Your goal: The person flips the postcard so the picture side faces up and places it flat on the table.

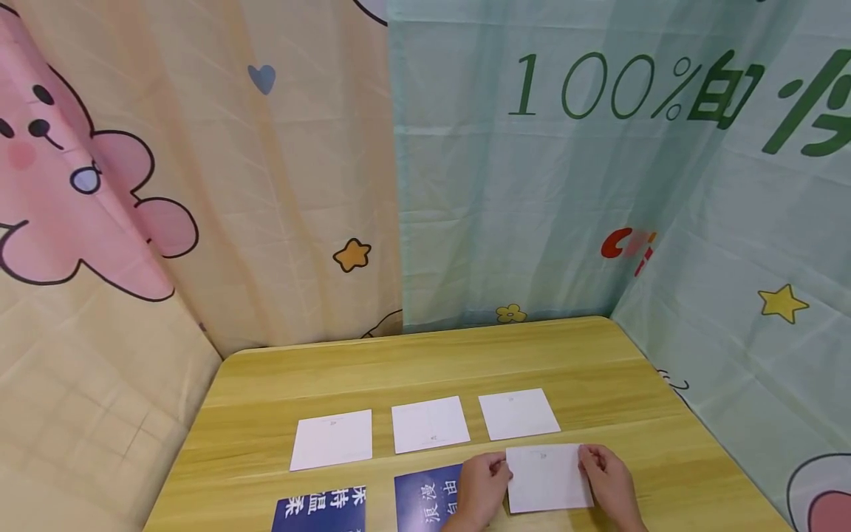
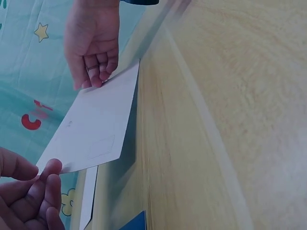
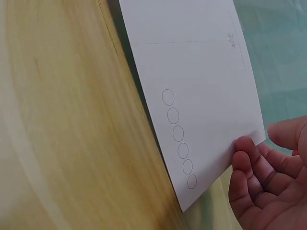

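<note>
A white postcard is held level just above the table's near right part. My left hand pinches its left edge, and my right hand pinches its upper right corner. Seen in the left wrist view, the left hand has thumb and fingertips at one corner of the postcard. From the right wrist, the right hand grips a short edge of the postcard, whose underside carries a row of small circles and a dotted line.
Three white cards lie in a row farther back: a left one, a middle one and a right one. Two blue cards with white characters, one at left and one beside my left hand, lie nearer. Printed curtains enclose the wooden table.
</note>
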`<state>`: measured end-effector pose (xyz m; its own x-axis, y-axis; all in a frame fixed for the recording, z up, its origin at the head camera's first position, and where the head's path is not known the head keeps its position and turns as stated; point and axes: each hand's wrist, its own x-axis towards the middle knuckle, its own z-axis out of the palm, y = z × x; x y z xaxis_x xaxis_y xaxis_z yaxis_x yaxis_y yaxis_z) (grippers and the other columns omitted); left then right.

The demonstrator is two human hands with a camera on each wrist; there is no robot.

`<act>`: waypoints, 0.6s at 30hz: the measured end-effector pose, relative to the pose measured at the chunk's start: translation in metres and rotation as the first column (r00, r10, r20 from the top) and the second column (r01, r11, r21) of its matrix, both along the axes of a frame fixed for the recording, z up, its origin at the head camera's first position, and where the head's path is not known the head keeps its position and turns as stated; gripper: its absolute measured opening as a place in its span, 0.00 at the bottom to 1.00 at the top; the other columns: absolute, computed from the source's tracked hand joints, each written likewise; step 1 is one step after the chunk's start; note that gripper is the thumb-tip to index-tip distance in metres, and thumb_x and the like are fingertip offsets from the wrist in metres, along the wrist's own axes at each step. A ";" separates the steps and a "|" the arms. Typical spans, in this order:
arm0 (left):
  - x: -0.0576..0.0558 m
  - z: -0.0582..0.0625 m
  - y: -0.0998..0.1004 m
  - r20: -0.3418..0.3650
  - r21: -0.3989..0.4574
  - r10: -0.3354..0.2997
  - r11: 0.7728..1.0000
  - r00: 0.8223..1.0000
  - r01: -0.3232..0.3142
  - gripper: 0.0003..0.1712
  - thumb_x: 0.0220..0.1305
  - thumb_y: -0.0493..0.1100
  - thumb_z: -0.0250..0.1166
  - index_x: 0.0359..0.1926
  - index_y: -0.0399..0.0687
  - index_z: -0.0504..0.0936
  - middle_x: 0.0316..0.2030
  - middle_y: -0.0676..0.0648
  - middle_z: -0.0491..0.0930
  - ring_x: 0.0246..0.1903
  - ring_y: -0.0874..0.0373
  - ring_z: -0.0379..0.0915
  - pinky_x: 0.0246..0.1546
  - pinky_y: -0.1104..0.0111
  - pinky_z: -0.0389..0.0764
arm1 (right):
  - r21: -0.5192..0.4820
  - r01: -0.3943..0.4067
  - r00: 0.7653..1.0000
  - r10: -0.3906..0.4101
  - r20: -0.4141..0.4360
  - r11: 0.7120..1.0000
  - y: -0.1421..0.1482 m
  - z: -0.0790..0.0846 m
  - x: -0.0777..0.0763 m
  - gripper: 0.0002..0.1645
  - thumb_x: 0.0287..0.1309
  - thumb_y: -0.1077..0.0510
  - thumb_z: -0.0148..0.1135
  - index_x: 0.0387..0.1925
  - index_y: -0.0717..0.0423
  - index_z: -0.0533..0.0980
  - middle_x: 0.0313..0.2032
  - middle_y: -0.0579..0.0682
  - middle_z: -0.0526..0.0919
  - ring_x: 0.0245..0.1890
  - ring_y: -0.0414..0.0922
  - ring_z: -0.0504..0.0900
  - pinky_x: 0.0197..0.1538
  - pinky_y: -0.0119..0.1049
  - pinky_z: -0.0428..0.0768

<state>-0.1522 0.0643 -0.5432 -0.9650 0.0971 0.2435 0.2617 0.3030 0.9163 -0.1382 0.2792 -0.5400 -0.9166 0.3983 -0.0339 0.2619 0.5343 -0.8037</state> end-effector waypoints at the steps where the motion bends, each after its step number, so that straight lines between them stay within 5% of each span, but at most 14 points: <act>1: -0.001 0.000 0.000 0.006 0.002 -0.003 1.000 1.000 0.003 0.09 0.51 0.32 0.59 0.33 0.37 0.85 0.17 0.61 0.77 0.20 0.73 0.70 0.19 0.77 0.68 | -0.005 0.005 1.000 -0.005 -0.005 1.000 0.000 0.000 0.000 0.22 0.65 0.53 0.51 0.42 0.72 0.73 0.27 0.50 0.78 0.28 0.41 0.73 0.31 0.31 0.71; 6: -0.002 0.002 -0.001 0.101 0.018 -0.021 1.000 0.995 0.020 0.07 0.54 0.34 0.61 0.33 0.39 0.85 0.18 0.58 0.78 0.19 0.71 0.71 0.19 0.76 0.68 | -0.033 0.026 0.999 -0.026 -0.026 0.999 -0.001 0.003 0.000 0.25 0.64 0.51 0.51 0.43 0.73 0.72 0.27 0.50 0.78 0.27 0.40 0.74 0.30 0.30 0.72; 18: -0.003 0.008 -0.005 0.114 0.046 -0.067 0.997 0.991 0.062 0.05 0.56 0.34 0.62 0.29 0.40 0.84 0.17 0.58 0.78 0.18 0.72 0.68 0.18 0.77 0.67 | -0.171 0.080 0.983 -0.106 -0.150 0.982 -0.005 0.008 -0.001 0.26 0.68 0.50 0.43 0.39 0.73 0.73 0.25 0.53 0.78 0.25 0.35 0.75 0.31 0.25 0.75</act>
